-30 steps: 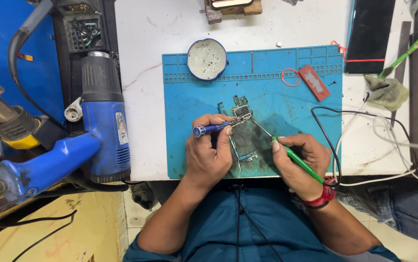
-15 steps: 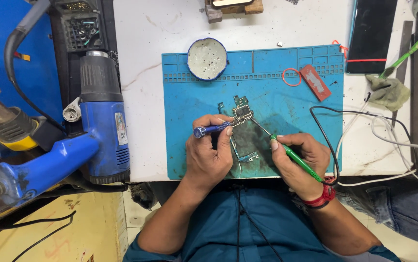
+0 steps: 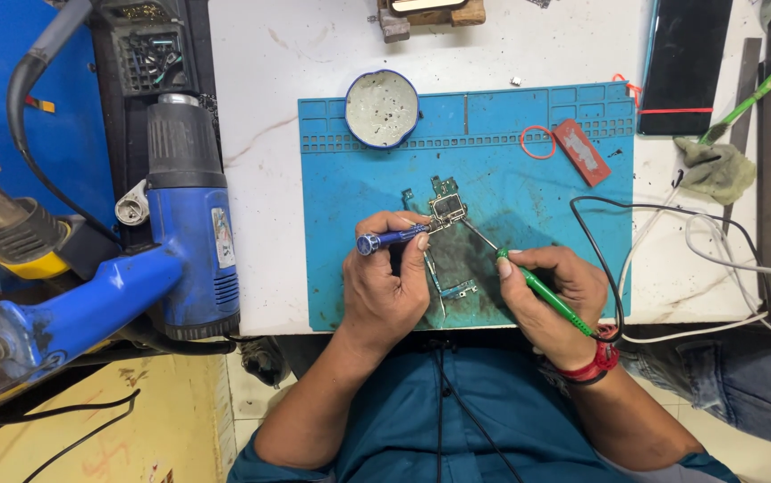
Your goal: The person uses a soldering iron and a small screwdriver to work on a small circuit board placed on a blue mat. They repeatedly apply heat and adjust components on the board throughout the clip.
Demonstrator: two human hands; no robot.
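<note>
Currently the left hand (image 3: 385,291) grips a blue tool (image 3: 392,239), tip touching the small circuit board (image 3: 447,208) on the blue mat (image 3: 529,188). Right hand (image 3: 551,300) is closed on a green iron (image 3: 542,291), tip at the board. Mat lies on the white worktop (image 3: 269,107).

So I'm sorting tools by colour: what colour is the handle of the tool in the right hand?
Green, seen in the head view: the slim green-handled tool.
</note>
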